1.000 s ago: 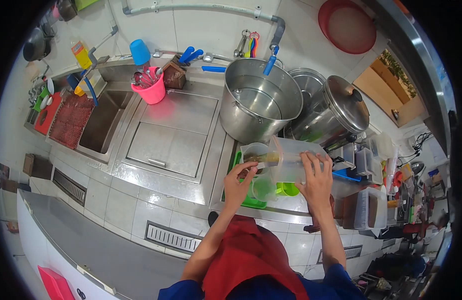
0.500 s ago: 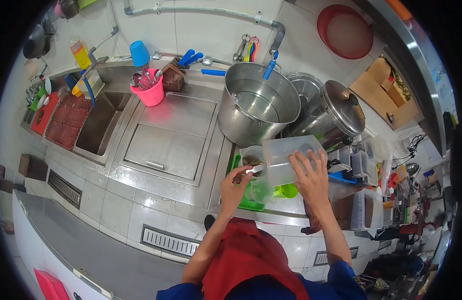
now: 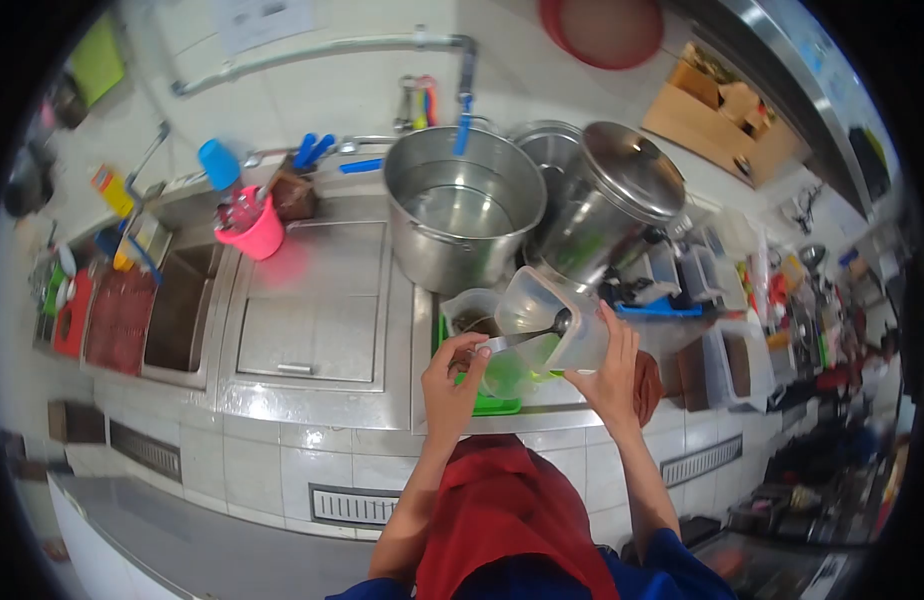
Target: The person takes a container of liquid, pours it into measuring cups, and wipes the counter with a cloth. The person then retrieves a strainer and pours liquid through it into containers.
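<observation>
My left hand (image 3: pixel 450 385) grips the pale handle of a metal spoon (image 3: pixel 527 337), held nearly level. The spoon's dark, rounded end lies within the outline of a translucent plastic container (image 3: pixel 584 335). That container is tilted over, and my right hand (image 3: pixel 612 372) holds it by its right side, fingers behind and thumb below. Underneath, a clear plastic jug (image 3: pixel 507 377) stands on a green tray (image 3: pixel 496 407). Another clear jug (image 3: pixel 469 300) behind my left hand has something brown inside. Whether the tilted container has contents I cannot make out.
A big open steel pot (image 3: pixel 457 255) stands behind, beside a lidded steel urn (image 3: pixel 602 215). Leftward are a steel hatch (image 3: pixel 312 340), a pink cup of utensils (image 3: pixel 257 235) and a sink (image 3: pixel 182 320). Plastic bins (image 3: pixel 727 380) sit at the right.
The container has turned in my right hand, whose grip has moved from its top to its side. The spoon's end now shows at the container. The camera view has shifted.
</observation>
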Tool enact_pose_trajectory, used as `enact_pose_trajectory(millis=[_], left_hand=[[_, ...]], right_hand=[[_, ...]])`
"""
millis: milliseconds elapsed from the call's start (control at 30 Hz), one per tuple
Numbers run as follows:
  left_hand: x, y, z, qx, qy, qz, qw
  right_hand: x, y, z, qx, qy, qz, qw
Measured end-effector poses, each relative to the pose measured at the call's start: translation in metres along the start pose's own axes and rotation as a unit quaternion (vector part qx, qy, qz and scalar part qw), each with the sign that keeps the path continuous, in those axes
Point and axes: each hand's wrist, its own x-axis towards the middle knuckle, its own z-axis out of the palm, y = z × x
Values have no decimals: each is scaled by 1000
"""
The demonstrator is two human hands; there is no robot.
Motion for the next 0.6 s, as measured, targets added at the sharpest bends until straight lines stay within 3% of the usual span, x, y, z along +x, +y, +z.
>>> enact_pose_trajectory(millis=[67, 200, 367, 467, 600], left_hand=[[-2, 21, 23, 16, -46, 5, 999], [-11, 29, 80, 70, -140, 61, 986], [-25, 19, 161, 101, -246, 68, 961], [-31, 5, 218, 117, -283, 68, 950], [-35, -9, 308, 149, -291, 88, 941]], right_hand=[[-27, 4, -7, 73, 37, 106, 991], [-84, 34, -1, 168, 145, 225, 949], [-131, 93, -7, 258, 239, 270, 896], [-146, 140, -11, 340, 292, 319, 835], [-145, 219, -32, 289, 317, 308, 849]])
